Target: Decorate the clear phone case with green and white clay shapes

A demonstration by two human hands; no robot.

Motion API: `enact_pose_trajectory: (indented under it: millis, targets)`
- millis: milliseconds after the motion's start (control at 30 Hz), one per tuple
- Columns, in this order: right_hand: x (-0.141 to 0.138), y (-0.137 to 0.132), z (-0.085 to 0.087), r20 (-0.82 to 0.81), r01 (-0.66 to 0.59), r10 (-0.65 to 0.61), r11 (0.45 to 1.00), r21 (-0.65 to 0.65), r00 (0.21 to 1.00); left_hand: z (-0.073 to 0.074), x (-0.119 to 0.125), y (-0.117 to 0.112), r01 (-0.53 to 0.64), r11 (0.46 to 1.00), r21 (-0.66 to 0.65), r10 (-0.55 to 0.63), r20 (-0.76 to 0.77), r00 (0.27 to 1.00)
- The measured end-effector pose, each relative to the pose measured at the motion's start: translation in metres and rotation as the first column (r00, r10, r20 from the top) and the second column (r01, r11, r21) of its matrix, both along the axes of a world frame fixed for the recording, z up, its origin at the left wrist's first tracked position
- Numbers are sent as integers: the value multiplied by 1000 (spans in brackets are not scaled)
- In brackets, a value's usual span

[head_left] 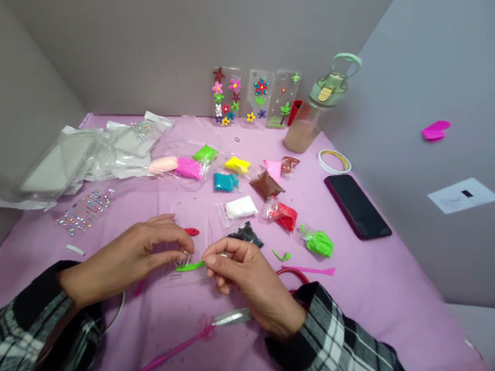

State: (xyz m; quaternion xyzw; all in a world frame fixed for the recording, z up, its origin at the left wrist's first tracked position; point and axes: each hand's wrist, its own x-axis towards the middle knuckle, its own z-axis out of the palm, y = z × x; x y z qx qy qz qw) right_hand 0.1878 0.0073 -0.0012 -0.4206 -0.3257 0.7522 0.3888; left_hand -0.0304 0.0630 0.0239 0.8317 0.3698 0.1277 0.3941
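Note:
A clear phone case [190,214] lies flat in front of me, with a strip of bright green clay [190,267] on its near part. The strip's left end is split into thin points. My left hand [146,248] is above that end, thumb and forefinger pinched close together; whatever they hold is too small to name. My right hand [240,270] has its thumb and forefinger closed at the strip's right end. Beyond my left fingertips, a red piece with dark spots [192,232] rests on the case. Scissors [233,317] with red handles lie partly under my right hand.
Several clay packets, among them a white one [241,207] and a black one [247,233], lie beyond my hands. Pink tools [176,350] lie nearby. A phone [357,206], tape roll [334,161] and bottle [316,109] stand or lie right; gem stickers [85,210] lie left.

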Motion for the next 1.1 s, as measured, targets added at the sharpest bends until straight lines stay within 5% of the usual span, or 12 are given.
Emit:
enact_pose_trajectory:
  millis: [467, 1100]
  targets:
    - [1, 0, -1, 0, -2, 2, 1000, 6, 1000, -9, -2, 4, 48, 991, 127, -44, -34, 998]
    - [1, 0, -1, -25, 5, -4, 1000, 26, 1000, -38, 11, -6, 95, 900, 426, -50, -116, 992]
